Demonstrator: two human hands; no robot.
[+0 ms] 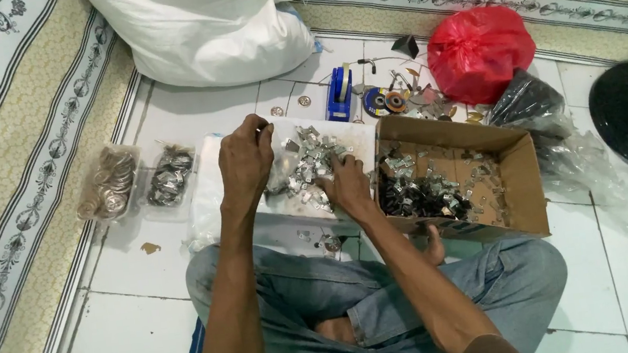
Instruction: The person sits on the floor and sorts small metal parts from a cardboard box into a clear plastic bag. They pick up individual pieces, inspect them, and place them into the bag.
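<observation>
Sorting metal clips (311, 161): left hand (245, 161) pinching, right hand (346, 184) beside cardboard box (523, 176).

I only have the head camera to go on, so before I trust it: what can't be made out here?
- Left hand: fingertips pinch something too small to identify.
- Right hand: fingers buried in the pile of metal pieces; grip hidden.
- Cardboard box: its contents are small and blurred.
- White sack: top cut off by the frame edge.
- Red bag: contents hidden by its plastic.
</observation>
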